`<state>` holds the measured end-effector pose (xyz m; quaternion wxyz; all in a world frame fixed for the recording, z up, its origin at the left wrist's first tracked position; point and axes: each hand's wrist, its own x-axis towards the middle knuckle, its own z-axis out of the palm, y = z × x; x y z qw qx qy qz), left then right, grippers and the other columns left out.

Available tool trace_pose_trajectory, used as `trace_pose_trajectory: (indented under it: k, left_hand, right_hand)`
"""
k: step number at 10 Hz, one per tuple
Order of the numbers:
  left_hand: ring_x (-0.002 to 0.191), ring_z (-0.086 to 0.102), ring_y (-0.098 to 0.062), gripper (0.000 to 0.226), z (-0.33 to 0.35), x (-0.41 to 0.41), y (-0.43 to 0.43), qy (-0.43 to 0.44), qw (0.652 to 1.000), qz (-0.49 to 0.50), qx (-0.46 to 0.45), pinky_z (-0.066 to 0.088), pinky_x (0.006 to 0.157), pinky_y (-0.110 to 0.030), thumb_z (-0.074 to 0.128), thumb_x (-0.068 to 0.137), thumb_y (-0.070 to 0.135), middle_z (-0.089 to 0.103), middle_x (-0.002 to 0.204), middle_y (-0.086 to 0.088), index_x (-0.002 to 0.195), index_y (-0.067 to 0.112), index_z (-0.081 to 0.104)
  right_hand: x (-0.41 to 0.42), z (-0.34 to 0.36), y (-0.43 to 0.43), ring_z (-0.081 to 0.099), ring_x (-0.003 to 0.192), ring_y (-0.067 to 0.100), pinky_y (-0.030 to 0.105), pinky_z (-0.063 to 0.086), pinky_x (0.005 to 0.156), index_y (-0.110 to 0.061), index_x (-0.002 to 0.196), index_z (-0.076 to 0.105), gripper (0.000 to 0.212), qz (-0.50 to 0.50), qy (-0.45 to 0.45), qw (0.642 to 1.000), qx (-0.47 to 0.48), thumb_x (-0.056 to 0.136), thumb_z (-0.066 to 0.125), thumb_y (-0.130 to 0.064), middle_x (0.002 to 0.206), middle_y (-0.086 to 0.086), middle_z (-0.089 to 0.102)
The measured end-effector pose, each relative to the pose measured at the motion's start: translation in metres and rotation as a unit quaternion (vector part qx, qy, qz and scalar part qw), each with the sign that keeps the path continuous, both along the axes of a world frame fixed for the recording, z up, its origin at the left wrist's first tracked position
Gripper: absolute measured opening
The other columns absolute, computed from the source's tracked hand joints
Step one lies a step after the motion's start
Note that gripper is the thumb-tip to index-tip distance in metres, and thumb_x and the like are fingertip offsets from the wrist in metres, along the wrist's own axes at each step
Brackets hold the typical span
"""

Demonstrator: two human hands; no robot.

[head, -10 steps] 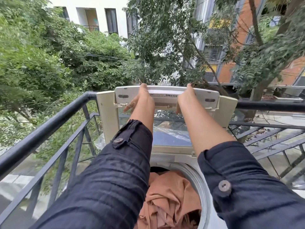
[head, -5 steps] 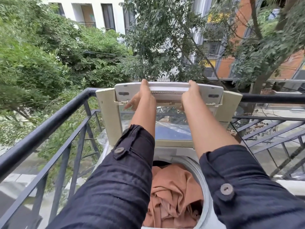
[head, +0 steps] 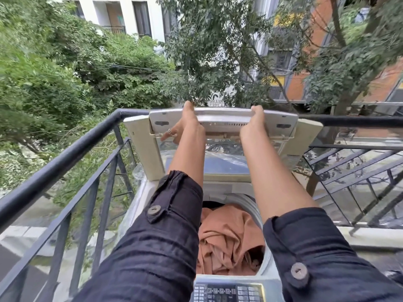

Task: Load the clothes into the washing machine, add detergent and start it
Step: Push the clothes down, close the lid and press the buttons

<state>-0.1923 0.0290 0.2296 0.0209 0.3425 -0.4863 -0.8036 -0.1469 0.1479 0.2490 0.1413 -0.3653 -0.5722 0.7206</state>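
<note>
Head view: the left hand (head: 185, 123) and right hand (head: 253, 125) both grip the top edge of the raised, folded lid (head: 220, 118) of the washing machine (head: 218, 188). Their fingers (head: 189, 106) curl over the edge, tips hidden behind. Orange clothes (head: 229, 236) lie in the open drum (head: 255, 207), beside the balcony railing (head: 65, 158).

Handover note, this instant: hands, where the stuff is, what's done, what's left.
Left hand: grips the top edge of the raised lid.
Right hand: grips the same edge, further right.
Orange clothes lie in the open drum; control panel sits at the near edge.
Done: clothes loaded.
Left: detergent (none in view, cannot tell if added), lower the lid, start from the control panel.
</note>
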Motion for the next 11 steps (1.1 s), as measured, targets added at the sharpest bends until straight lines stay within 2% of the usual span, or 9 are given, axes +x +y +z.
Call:
trace_pose_trajectory:
  k: [2,3,5,6,7,8,9,10,11]
  left_hand:
    - [0.142,0.019,-0.04,0.115,0.009,0.022,0.001,0.016,0.998,0.05,0.037,0.022,0.112,-0.061,0.071,0.065,0.049,0.001,0.159,-0.006,0.151,0.033,-0.005]
    - [0.142,0.026,-0.036,0.106,-0.012,0.022,-0.004,0.028,0.999,0.017,-0.019,0.025,0.11,-0.06,0.06,0.056,0.055,0.02,0.158,-0.002,0.15,0.034,0.015]
    - [0.13,0.037,-0.039,0.095,-0.016,0.081,0.0,0.029,0.996,0.076,0.044,0.032,0.106,-0.059,0.063,0.073,0.033,0.014,0.154,-0.007,0.151,0.025,0.009]
    - [0.138,0.027,-0.038,0.086,-0.03,0.107,0.001,0.049,0.996,0.062,0.042,0.028,0.11,-0.054,0.053,0.083,0.031,0.005,0.159,-0.008,0.152,0.021,0.002]
    - [0.135,0.034,-0.033,0.062,-0.043,0.133,-0.003,0.062,0.997,0.05,0.006,0.034,0.106,-0.043,0.044,0.087,0.017,0.026,0.151,-0.017,0.145,0.003,0.027]
    - [0.108,0.051,-0.031,0.036,-0.061,0.159,-0.008,0.062,0.996,0.063,-0.03,0.037,0.08,-0.034,0.043,0.086,0.012,0.048,0.127,-0.019,0.117,-0.006,0.05]
    - [0.085,0.045,-0.023,0.013,-0.081,0.181,-0.006,0.038,0.994,0.094,-0.036,0.031,0.074,-0.03,0.039,0.091,0.012,0.045,0.105,-0.013,0.1,0.003,0.043]
    - [0.119,0.046,-0.032,0.038,-0.101,0.206,-0.005,-0.007,0.992,0.083,-0.09,0.034,0.093,-0.035,0.039,0.095,0.018,0.045,0.132,-0.021,0.125,-0.005,0.04]
    - [0.133,0.036,-0.036,0.051,-0.127,0.217,-0.014,-0.065,0.979,0.068,-0.179,0.029,0.106,-0.038,0.041,0.096,0.02,0.033,0.146,-0.024,0.136,-0.01,0.032]
  right_hand:
    - [0.015,-0.008,0.002,0.024,0.057,0.016,0.027,0.024,0.042,-0.017,0.094,0.032,0.051,-0.037,0.039,0.986,-0.155,0.065,0.066,-0.04,0.075,-0.002,0.026]
    - [0.028,-0.018,0.003,0.041,0.082,0.021,0.035,0.035,0.066,-0.014,0.109,0.045,0.053,-0.034,0.024,0.986,-0.161,0.07,0.065,-0.044,0.087,0.0,0.037]
    - [0.061,-0.038,0.005,0.036,0.132,0.032,0.052,0.035,0.104,-0.015,0.145,0.026,0.088,-0.001,0.013,0.977,-0.213,0.073,0.055,-0.057,0.148,0.005,0.03]
    - [0.08,-0.05,0.008,0.044,0.119,0.027,0.044,0.039,0.094,-0.012,0.131,0.039,0.07,0.014,0.014,0.978,-0.207,0.075,0.053,-0.052,0.125,0.001,0.039]
    - [0.102,-0.064,0.007,0.045,0.106,0.025,0.04,0.04,0.087,-0.011,0.127,0.047,0.053,0.0,0.016,0.984,-0.179,0.085,0.05,-0.044,0.117,0.005,0.041]
    - [0.121,-0.08,0.005,0.049,0.099,0.026,0.035,0.045,0.076,-0.011,0.116,0.053,0.04,-0.01,0.014,0.987,-0.158,0.092,0.042,-0.041,0.115,0.008,0.048]
    - [0.142,-0.104,0.004,0.054,0.108,0.029,0.037,0.042,0.082,-0.001,0.127,0.052,0.05,-0.021,-0.022,0.994,-0.103,0.098,0.036,-0.038,0.127,0.013,0.053]
    - [0.163,-0.13,0.001,0.055,0.111,0.029,0.038,0.048,0.083,-0.001,0.125,0.049,0.05,-0.028,-0.044,0.995,-0.089,0.098,0.035,-0.041,0.124,0.008,0.055]
    - [0.18,-0.149,0.0,0.06,0.1,0.033,0.033,0.045,0.057,-0.001,0.12,0.053,0.044,-0.04,-0.081,0.991,-0.097,0.094,0.044,-0.036,0.114,0.013,0.06]
